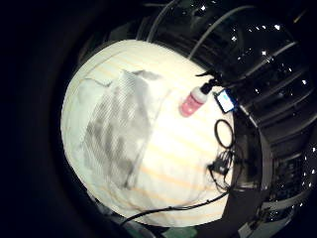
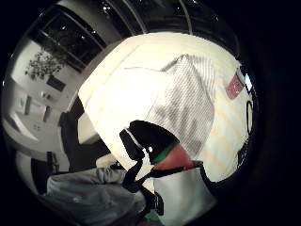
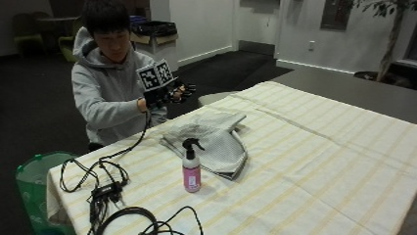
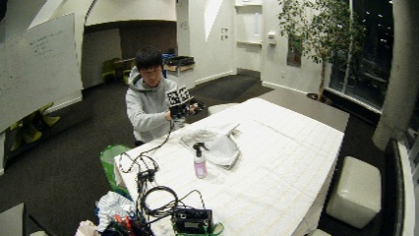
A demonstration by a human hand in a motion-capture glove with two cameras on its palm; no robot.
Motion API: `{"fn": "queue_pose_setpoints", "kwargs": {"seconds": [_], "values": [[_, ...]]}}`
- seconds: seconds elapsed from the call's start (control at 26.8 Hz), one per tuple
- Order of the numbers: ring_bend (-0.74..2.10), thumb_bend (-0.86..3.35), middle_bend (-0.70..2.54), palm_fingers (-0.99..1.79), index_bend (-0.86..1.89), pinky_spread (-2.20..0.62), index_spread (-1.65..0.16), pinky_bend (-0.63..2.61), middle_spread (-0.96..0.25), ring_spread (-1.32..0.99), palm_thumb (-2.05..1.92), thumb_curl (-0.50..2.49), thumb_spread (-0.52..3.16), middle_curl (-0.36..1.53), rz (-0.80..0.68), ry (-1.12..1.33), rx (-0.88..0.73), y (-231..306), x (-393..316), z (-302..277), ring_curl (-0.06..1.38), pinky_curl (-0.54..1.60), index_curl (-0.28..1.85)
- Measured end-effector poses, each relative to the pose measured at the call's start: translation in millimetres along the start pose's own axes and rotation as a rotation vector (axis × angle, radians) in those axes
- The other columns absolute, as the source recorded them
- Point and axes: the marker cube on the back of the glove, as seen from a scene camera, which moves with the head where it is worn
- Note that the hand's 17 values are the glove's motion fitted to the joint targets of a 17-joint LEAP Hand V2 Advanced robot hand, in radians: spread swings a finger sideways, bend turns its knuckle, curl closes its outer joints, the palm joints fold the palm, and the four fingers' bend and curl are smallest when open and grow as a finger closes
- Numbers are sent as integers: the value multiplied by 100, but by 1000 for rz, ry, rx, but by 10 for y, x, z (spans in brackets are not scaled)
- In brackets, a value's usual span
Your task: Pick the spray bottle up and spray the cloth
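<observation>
A small pink plastic spray bottle with a black trigger head [image 3: 191, 169] is stood upright on the striped tablecloth. A crumpled grey-and-white patterned cloth [image 3: 210, 139] is spread out just beside it, not touching.

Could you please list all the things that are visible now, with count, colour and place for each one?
spray bottle: one, pink with black trigger head, upright on the table beside the cloth
cloth: one, grey and white, crumpled on the table in front of the person
table: one, covered in cream cloth with yellow stripes
cables: several, black, on the table corner near the bottle
bin: one, green, on the floor beside the table
hands: gloved right hand, black, raised above the table edge, holding nothing
</observation>
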Motion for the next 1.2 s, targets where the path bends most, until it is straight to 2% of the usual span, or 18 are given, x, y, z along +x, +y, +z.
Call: {"fn": "queue_pose_setpoints", "kwargs": {"seconds": [0.34,0.75,1.2], "values": [[30,-3,23,4,14,26,-39,46,-3,7,33,26,93,27,29,-83,46,141,420,46,20,29,20],[33,-2,24,4,11,26,-38,49,-3,7,38,28,95,30,267,-245,36,222,1524,395,22,31,19],[37,-2,28,2,9,26,-37,52,-3,6,43,30,95,32,387,-468,54,-149,2057,832,25,33,17]]}}
